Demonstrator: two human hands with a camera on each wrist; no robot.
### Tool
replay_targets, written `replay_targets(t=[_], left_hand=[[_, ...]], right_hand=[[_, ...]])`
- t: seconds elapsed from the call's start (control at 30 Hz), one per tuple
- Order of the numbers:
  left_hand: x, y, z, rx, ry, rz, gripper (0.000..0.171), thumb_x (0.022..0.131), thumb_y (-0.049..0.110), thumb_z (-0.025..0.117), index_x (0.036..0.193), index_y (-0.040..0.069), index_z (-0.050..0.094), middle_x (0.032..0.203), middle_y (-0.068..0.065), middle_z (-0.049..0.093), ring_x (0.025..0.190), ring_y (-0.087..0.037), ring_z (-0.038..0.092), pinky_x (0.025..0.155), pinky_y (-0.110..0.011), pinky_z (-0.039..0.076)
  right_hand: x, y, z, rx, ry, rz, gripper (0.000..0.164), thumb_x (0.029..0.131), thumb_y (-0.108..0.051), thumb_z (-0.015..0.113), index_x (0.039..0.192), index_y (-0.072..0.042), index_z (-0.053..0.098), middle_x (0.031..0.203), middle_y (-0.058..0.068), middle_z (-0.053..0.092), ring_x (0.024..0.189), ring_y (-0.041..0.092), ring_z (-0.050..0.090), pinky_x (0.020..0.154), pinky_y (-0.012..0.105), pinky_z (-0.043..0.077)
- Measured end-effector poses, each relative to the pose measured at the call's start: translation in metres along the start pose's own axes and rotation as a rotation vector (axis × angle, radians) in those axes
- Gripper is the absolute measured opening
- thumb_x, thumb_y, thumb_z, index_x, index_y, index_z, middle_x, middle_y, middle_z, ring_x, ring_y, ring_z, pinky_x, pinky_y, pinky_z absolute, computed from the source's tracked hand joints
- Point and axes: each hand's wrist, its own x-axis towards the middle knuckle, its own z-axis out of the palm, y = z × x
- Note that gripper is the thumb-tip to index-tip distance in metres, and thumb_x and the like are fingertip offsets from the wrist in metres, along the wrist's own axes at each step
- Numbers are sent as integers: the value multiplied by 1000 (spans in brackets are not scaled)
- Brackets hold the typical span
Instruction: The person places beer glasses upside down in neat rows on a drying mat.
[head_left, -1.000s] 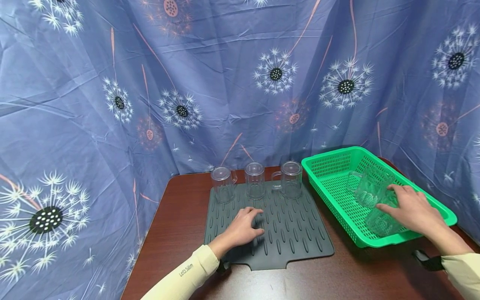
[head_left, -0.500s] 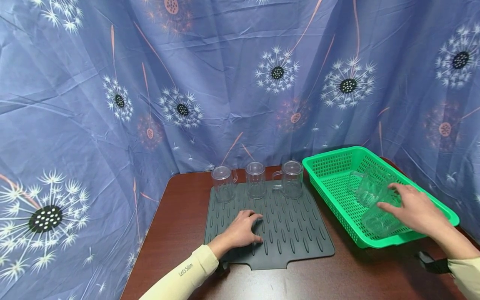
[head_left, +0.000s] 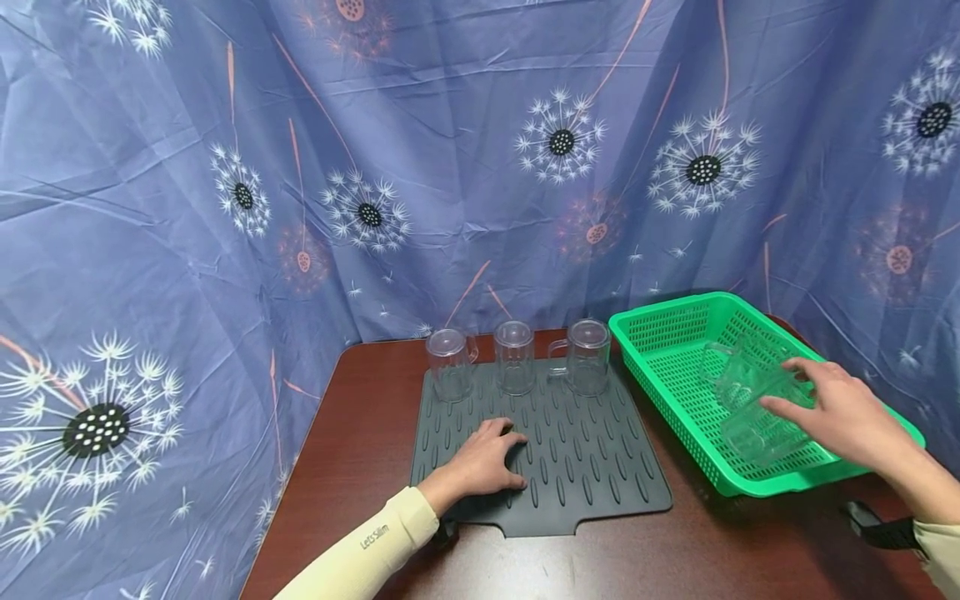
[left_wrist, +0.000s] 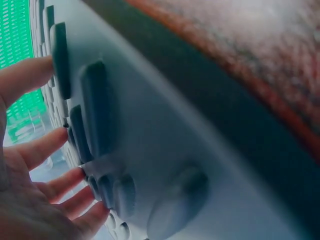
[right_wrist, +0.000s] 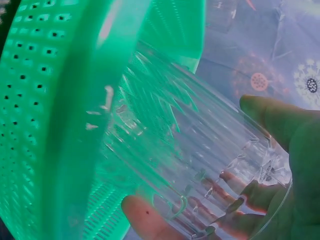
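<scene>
My right hand [head_left: 847, 412] grips a clear glass mug [head_left: 765, 429] at the front right of the green basket [head_left: 675, 425]. In the right wrist view the mug [right_wrist: 200, 135] lies tilted between the thumb and fingers, some of which show through the glass. Another glass mug [head_left: 738, 367] lies in the basket just behind it. My left hand [head_left: 483, 462] rests on the dark grey ribbed drying mat [head_left: 577, 467], its fingers loosely bent. In the left wrist view its fingertips [left_wrist: 95, 212] meet the mat's ridges, with nothing between thumb and fingers.
Three glass mugs stand upside down along the mat's back edge: a left one [head_left: 450, 367], a middle one [head_left: 514, 358] and a right one [head_left: 587, 358]. A brown wooden table [head_left: 360, 417] carries everything. Behind it hangs a blue dandelion-print curtain [head_left: 450, 167].
The mug in my right hand has tilted over, and that hand has shifted slightly right. My left hand has stayed nearly still on the mat. The head view has shifted a little.
</scene>
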Motion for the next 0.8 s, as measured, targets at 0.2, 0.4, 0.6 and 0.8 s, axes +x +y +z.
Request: replay_targets(t=[0.2,0.4,0.6,0.8], left_hand=[[0,-3,2,32,-6,19,63,84,48,77,141,25,60,155,-8,41,145,-26,36,112,-49,38],[0,-4,2,44,-16,35,63,86,50,74,142,25,58,156,-8,40,145,-26,35,113,-49,38],[-1,-3,-1,47,-21,42,63,87,49,74,142,23,58,155,-9,40,144,-27,37,112,-49,38],[-2,-3,-4,57,-30,50,63,87,49,74,142,23,58,155,-9,40,144,-27,37,113,-49,38]], right_hand=[[3,-6,-7,30,-25,21,74,96,-47,65,139,8,41,126,38,42,101,50,53,69,53,44],[6,-15,-14,86,-47,47,76,98,-49,62,142,8,38,134,37,37,107,51,49,72,54,44],[10,-26,-21,158,-32,51,73,98,-48,62,145,2,38,141,34,38,112,51,45,75,57,42],[12,-35,-24,251,-39,75,74,99,-47,61,152,-3,34,146,30,38,116,40,46,71,45,48]])
